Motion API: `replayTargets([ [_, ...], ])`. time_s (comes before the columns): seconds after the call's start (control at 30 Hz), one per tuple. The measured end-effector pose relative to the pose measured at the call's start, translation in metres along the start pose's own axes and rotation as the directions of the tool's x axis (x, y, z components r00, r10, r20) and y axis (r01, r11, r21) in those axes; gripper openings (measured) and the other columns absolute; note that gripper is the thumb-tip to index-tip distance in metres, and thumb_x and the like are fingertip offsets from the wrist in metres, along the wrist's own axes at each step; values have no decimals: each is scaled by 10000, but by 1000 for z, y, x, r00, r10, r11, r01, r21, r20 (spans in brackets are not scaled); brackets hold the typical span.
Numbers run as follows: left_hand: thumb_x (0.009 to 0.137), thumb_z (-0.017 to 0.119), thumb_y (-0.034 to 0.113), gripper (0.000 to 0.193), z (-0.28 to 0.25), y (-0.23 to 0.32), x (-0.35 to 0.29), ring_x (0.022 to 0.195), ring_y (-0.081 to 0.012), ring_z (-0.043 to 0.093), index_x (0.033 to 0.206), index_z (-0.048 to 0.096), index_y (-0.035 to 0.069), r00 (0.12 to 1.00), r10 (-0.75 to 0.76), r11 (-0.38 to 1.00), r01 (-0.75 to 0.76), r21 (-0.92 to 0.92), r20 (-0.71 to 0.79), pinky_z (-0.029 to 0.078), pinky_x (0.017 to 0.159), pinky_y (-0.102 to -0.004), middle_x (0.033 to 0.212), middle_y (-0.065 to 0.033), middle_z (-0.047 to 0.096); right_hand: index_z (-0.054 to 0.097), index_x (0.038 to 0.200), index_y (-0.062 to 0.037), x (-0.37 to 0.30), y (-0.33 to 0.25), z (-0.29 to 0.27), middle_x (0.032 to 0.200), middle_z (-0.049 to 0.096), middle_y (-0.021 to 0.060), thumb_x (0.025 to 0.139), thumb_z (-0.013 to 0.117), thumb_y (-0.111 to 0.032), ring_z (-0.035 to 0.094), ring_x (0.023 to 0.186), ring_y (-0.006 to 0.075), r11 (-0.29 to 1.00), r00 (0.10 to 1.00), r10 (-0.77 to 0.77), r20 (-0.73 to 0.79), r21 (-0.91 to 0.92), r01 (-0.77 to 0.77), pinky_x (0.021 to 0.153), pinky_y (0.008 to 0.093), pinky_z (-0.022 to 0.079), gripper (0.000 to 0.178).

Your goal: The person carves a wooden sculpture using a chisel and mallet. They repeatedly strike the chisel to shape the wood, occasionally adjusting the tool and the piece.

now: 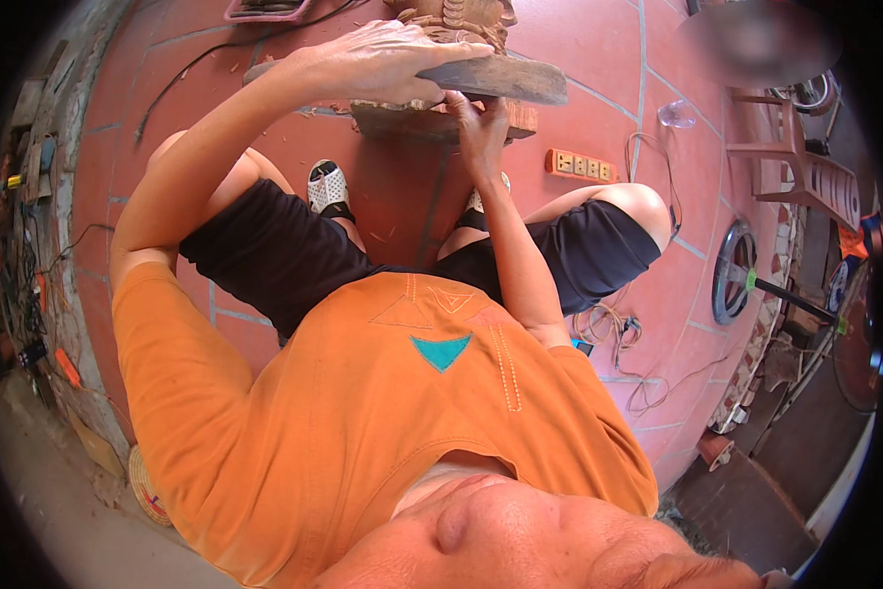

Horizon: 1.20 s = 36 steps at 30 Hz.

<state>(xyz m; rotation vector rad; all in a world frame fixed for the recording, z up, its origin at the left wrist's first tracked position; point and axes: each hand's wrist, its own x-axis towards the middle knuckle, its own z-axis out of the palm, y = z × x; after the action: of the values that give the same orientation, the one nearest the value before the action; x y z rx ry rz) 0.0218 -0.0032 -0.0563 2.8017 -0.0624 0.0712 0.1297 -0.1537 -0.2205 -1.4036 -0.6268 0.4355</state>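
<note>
A long flat wooden board (520,80) with a rounded end lies crosswise in front of me. My left hand (387,64) is closed around its middle, with the index finger stretched along it. Just below the board, my right hand (481,135) is closed, its fingertips close to the board's lower edge. Whatever those fingers grip is hidden. Behind the board stands a carved brown wooden figure (471,18), partly covered by the board and my left hand. Under them sits a thick wooden block (397,120).
An orange power strip (579,166) lies on the red tiled floor to the right, with loose cables (613,329) nearby. A pink tray (265,10) is at the far left. A plastic chair (805,162) and a black wheel-like ring (734,272) are at the right.
</note>
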Motion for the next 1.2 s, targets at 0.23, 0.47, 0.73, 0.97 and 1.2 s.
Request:
replayTargets([
  [0.23,865,669,299,751,-31,15,4,848,-396,653,1521,343,134,993,76,993,-84,-88,-88,504,773,-465,1025,-245,665,587,1036,61,0,-3,2,964,675,122,890,701,-25,645,800,145,988,999,28,-20,156,-24,693,282,560,204],
  [0.47,866,672,298,707,3,-1,-1,801,-347,660,1512,398,209,997,31,993,-23,118,-66,514,742,-430,901,-231,669,584,1039,21,5,5,0,951,661,93,890,695,-23,655,801,153,984,996,83,-14,162,-79,667,290,576,191],
  [0.73,922,614,378,731,-49,6,-2,929,-418,649,1530,310,109,989,-97,995,96,16,113,498,805,-483,1036,-281,650,577,1066,-7,4,-3,-15,915,660,90,875,709,-22,693,763,183,878,939,342,47,340,-337,666,302,603,233],
  [0.97,922,620,407,747,-45,4,-3,943,-422,646,1532,303,115,1000,-10,995,9,-95,-10,499,821,-479,1058,-271,652,587,1053,-1,1,-1,-8,911,657,92,884,695,7,674,800,166,942,984,178,-1,291,-170,697,303,612,201],
  [1.2,898,631,335,741,-53,23,1,882,-434,645,1533,307,132,999,-12,991,19,-131,48,497,795,-481,1026,-268,655,594,1047,18,-3,-3,-3,893,669,88,876,720,-12,674,790,149,972,994,107,-18,214,-101,687,261,570,215],
])
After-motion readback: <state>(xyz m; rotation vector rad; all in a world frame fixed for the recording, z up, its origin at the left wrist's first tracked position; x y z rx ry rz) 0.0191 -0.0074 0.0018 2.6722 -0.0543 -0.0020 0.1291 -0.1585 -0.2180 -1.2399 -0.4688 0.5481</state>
